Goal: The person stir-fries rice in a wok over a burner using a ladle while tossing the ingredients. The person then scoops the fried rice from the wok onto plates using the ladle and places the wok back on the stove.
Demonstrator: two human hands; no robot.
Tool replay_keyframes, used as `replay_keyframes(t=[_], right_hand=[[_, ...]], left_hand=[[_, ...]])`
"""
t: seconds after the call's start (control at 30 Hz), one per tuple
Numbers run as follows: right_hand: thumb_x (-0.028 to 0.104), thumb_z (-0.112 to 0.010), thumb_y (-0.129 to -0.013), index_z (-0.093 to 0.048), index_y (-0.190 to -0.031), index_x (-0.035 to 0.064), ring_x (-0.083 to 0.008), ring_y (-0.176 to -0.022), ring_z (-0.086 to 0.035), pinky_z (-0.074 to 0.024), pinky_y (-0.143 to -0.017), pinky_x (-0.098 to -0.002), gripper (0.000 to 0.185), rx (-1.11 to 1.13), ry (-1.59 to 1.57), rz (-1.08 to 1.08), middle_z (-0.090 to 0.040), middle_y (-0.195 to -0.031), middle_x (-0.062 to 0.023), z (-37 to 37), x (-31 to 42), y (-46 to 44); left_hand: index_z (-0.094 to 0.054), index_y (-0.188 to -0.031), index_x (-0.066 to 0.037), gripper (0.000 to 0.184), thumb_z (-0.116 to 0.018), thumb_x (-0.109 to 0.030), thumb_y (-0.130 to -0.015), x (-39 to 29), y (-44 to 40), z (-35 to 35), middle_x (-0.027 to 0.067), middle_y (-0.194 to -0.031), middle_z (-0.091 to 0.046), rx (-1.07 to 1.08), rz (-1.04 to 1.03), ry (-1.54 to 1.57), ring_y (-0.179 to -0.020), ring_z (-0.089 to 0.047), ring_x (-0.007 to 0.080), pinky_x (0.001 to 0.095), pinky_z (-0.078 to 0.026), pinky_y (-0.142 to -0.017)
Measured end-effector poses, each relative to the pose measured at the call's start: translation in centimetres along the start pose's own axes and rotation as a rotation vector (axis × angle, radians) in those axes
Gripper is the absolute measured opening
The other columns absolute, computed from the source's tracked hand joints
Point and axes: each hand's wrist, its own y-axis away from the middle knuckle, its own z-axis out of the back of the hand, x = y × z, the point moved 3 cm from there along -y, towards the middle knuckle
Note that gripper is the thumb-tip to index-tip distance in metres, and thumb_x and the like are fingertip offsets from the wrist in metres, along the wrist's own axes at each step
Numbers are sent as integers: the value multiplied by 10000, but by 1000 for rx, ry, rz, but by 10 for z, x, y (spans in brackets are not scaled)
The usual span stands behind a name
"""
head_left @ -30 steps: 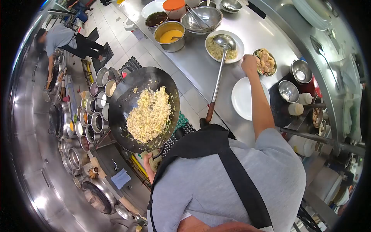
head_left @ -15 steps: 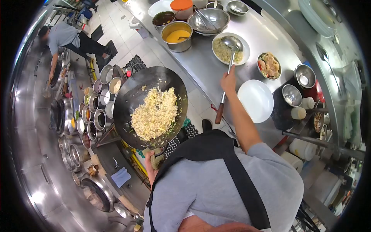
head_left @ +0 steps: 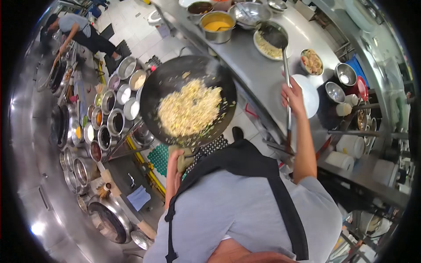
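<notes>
My left hand [head_left: 175, 158] is closed around the handle end of a large dark wok [head_left: 197, 65], with a folded greenish cloth [head_left: 186, 161] in the grip. Fried rice [head_left: 188, 109] with bits of egg and green lies in the wok, which is tilted off the counter. In my right hand [head_left: 293, 95] is the long handle of a metal ladle [head_left: 274, 36]. The ladle's head covers part of a white bowl [head_left: 258, 50] holding pale yellowish food. Beneath my right hand, partly hidden by it, sits a white plate [head_left: 310, 98].
Along the steel counter [head_left: 250, 74] stand a pot of yellow liquid [head_left: 217, 27], a large metal bowl [head_left: 251, 15] and a bowl of raw-looking meat pieces [head_left: 312, 62]. Several seasoning tins [head_left: 115, 122] line the left side. A co-worker [head_left: 74, 28] stands at the stove beyond.
The wok has risen and shifted right in view. My right hand has moved right and down along the ladle's handle, and the ladle's head has turned, now looking dark.
</notes>
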Motion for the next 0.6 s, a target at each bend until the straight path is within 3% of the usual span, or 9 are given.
replay_keyframes(t=[0.03, 0.07, 0.13, 0.17, 0.2, 0.3, 0.37, 0.47, 0.6], right_hand=[[169, -602, -962, -428, -1474, 13, -54, -433, -393, -327, -408, -238, 562, -11, 261, -47, -505, -660, 4, 5, -11, 23], [132, -615, -946, -467, -1438, -39, -109, -642, -595, -490, -594, -261, 541, 18, 508, -61, -654, -840, -80, 9, -12, 53], [65, -600, -926, -535, -1383, -49, -174, -1191, -559, -407, -1050, -319, 475, 77, 742, 75, -634, -1314, -164, -8, -11, 120], [35, -612, -898, -543, -1393, -6, -147, -1147, -582, -439, -1015, -313, 501, 121, 806, 62, -672, -1258, -151, -32, 12, 159], [11, -621, -867, -553, -1396, 40, -193, -1143, -631, -455, -1005, -325, 534, 125, 964, -161, -682, -1246, -180, -53, 30, 190], [4, -621, -850, -562, -1391, 86, -316, -1112, -672, -485, -983, -373, 551, 260, 1065, -205, -659, -1247, -225, -90, 34, 250], [56, -618, -867, -557, -1397, 117, -412, -1060, -650, -500, -935, -442, 536, 296, 1180, -70, -650, -1197, -265, -131, 9, 256], [133, -625, -879, -541, -1416, 189, -430, -979, -647, -500, -868, -509, 546, 171, 1257, 17, -674, -1007, -268, -164, -82, 224], [153, -625, -875, -558, -1401, 216, -430, -941, -655, -502, -850, -526, 533, 76, 1351, -9, -685, -946, -251, -168, -33, 266]], left_hand=[[-596, -1088, 7, 300, -602, -165, -842, -8, -6, 2, 163, -982, -682, 48, -14, -27, -782, -699, 280, 401, -601, -647], [-587, -1097, 11, 297, -599, -146, -845, -14, -7, 12, 162, -963, -680, 82, -14, -53, -773, -697, 282, 411, -604, -647], [-556, -1109, 4, 264, -587, -85, -862, -4, -50, 47, 129, -941, -653, 202, 87, -67, -781, -698, 273, 421, -616, -642], [-562, -1106, 6, 278, -601, -97, -850, -12, -47, 49, 139, -948, -657, 228, 103, -88, -792, -698, 274, 421, -614, -645], [-567, -1102, 8, 293, -615, -109, -838, -24, -37, 47, 149, -954, -661, 258, 122, -111, -804, -697, 275, 421, -613, -648], [-558, -1100, -4, 301, -621, -108, -824, -31, -28, 56, 147, -957, -659, 325, 161, -134, -822, -698, 269, 416, -614, -648], [-557, -1105, -11, 298, -616, -102, -827, -40, -11, 50, 141, -955, -659, 371, 171, -148, -812, -698, 267, 414, -614, -645], [-560, -1129, -17, 310, -615, -97, -834, -24, -17, 69, 134, -946, -662, 413, 223, -218, -792, -700, 266, 413, -618, -629], [-526, -1185, -10, 366, -603, -78, -833, -21, -10, 83, 136, -941, -650, 456, 265, -163, -759, -700, 269, 419, -624, -593]])
